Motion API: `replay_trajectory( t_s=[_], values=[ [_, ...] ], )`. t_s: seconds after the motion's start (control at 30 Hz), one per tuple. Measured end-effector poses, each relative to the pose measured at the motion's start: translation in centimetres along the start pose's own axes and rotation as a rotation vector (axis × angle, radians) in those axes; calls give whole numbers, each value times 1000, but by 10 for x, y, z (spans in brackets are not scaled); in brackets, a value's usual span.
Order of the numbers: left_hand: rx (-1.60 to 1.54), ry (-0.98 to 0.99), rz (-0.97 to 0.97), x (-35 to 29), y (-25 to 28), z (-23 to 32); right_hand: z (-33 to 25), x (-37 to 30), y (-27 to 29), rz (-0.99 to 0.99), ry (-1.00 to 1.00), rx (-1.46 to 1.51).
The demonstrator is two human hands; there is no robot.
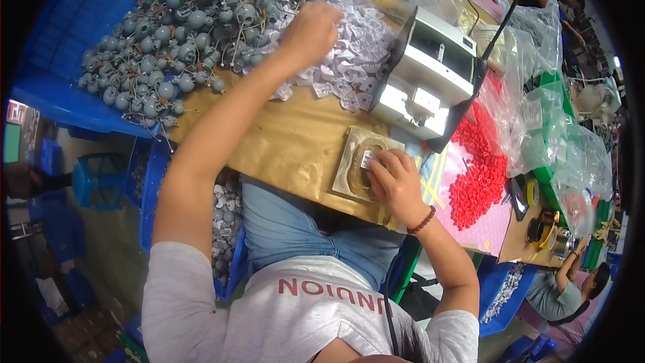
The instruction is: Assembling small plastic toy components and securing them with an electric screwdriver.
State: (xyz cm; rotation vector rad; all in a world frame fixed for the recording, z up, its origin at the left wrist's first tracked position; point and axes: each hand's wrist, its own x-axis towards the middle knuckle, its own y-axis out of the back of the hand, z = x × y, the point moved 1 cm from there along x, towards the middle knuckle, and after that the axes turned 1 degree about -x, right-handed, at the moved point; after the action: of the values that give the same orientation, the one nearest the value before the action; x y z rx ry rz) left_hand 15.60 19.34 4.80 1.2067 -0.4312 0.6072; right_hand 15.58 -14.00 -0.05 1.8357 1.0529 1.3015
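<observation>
My left hand (312,32) is stretched out to the heap of small white plastic pieces (349,47), its fingers curled together at the heap's upper left part. Whatever is between those fingertips is hidden. My right hand (396,181) rests over a square block with an oval hollow (341,176) at the table's front edge. Its thumb and fingers close on a small white piece with dark marks (367,158), which lies over the hollow. To the left of the white heap is a large pile of grey ball-shaped parts with thin wires (181,33).
A white and black machine (430,60) stands beyond my right hand. Red small parts (477,168) lie on a pink sheet (494,228) at the right, near clear plastic bags (531,107). Brown paper (275,148) covers the table. Blue bins (154,181) stand below left. A co-worker (561,292) sits far right.
</observation>
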Motion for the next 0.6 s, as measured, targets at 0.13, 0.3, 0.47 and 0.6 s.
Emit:
replay_trajectory(
  t_s=[0.13,0.3,0.47,0.6],
  values=[
    [350,-71,38,55,-22,-51,-1,4,-4,11,-7,49],
    [756,119,-408,91,-25,-65,2,6,5,23,-90,194],
    [530,77,-139,83,28,-31,20,-4,32,123,-241,321],
    [241,8,214,61,104,32,22,15,56,187,-286,382]
  ],
)
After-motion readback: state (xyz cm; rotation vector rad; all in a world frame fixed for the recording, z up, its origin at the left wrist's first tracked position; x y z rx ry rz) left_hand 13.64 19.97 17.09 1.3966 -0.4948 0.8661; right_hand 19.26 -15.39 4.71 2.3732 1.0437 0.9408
